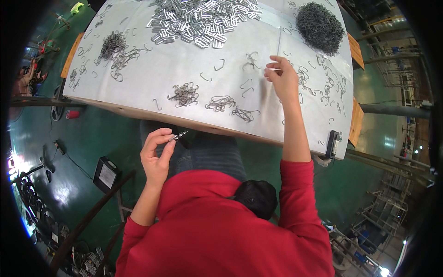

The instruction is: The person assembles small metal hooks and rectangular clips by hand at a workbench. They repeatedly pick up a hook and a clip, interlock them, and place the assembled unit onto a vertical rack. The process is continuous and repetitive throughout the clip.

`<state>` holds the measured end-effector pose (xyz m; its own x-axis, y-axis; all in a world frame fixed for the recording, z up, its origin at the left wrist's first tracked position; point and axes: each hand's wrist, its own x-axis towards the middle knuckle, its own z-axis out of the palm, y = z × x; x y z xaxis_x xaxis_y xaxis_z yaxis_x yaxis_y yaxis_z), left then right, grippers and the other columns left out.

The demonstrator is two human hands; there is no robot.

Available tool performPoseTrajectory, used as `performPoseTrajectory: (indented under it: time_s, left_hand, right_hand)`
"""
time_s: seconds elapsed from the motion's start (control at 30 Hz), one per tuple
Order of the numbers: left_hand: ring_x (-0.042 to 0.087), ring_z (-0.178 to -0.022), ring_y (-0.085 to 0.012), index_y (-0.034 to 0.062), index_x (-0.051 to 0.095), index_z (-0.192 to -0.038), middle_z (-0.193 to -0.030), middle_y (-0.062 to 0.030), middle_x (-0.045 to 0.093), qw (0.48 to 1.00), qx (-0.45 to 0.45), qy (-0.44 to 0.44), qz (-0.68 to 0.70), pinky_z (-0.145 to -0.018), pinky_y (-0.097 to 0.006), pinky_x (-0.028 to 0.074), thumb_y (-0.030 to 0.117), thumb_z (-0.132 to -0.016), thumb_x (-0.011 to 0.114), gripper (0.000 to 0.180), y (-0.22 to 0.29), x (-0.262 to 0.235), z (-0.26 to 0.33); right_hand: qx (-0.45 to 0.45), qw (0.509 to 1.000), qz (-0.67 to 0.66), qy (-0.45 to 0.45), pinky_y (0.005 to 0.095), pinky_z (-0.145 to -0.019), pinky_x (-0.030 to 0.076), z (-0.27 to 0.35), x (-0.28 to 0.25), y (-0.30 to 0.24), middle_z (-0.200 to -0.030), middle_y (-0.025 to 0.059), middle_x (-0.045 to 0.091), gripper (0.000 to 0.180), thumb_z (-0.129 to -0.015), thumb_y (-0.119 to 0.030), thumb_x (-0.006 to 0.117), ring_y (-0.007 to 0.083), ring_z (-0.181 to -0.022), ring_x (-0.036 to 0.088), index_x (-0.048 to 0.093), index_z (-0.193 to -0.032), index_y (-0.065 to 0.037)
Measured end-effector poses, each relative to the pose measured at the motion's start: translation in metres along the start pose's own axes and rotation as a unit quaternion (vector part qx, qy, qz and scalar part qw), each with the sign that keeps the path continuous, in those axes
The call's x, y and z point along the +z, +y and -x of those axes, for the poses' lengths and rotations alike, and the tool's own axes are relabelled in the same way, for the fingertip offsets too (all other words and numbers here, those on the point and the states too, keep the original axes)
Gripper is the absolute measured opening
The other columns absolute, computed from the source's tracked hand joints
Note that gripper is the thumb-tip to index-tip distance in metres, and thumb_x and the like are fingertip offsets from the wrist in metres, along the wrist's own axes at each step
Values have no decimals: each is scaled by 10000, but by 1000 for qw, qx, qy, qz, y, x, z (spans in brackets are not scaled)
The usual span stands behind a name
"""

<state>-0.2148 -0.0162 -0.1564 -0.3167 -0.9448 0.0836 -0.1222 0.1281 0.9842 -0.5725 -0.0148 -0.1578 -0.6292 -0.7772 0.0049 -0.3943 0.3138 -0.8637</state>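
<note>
My left hand (157, 154) is raised off the table's near edge, thumb and fingertips pinching a small shiny metal piece (179, 136). It looks like one of the flat slotted buckles, though its full shape is partly hidden. Over the right half of the table, my right hand (284, 81) has its fingers slightly bent and apart, with nothing visible between them. Close to its fingertips lie a few loose wire hooks (250, 61). Small heaps of wire hooks (184, 94) lie along the near edge, between the two hands.
A big pile of silver slotted buckles (194, 23) covers the table's far middle. A dense dark mound of wire hooks (319, 28) sits far right, a smaller heap (113, 45) far left. A black device (333, 144) is fixed at the near right corner.
</note>
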Motion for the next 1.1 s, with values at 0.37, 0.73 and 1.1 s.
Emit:
performPoseTrajectory:
  time_s: [0.37, 0.73, 1.1]
  left_hand:
    - [582, -924, -184, -8, 646, -889, -1018, -110, 616, 1000, -11, 15, -5, -819, -280, 448, -36, -777, 641, 115, 1, 1, 6]
    - [593, -901, -181, -10, 650, -890, -1007, -114, 620, 999, 12, 35, -20, -790, -275, 462, -45, -771, 642, 124, 1, -1, 6]
    - [606, -788, -167, 10, 668, -867, -868, -84, 631, 999, -2, 36, -34, -698, -257, 471, -38, -747, 668, 130, 9, -7, 1]
  right_hand:
    - [-83, 972, 201, -92, 341, -667, 497, -74, 5, 9, -847, 100, 689, 162, -798, -173, 633, 222, -731, 651, 694, -886, -50]
    - [12, 907, 398, -141, 395, -724, 497, -87, 47, -5, -855, 142, 677, 236, -788, -279, 648, 301, -828, 641, 689, -853, -56]
    - [-95, 981, 144, -91, 310, -644, 470, -24, 24, -36, -787, 92, 669, 174, -790, -108, 660, 195, -691, 609, 615, -939, -30]
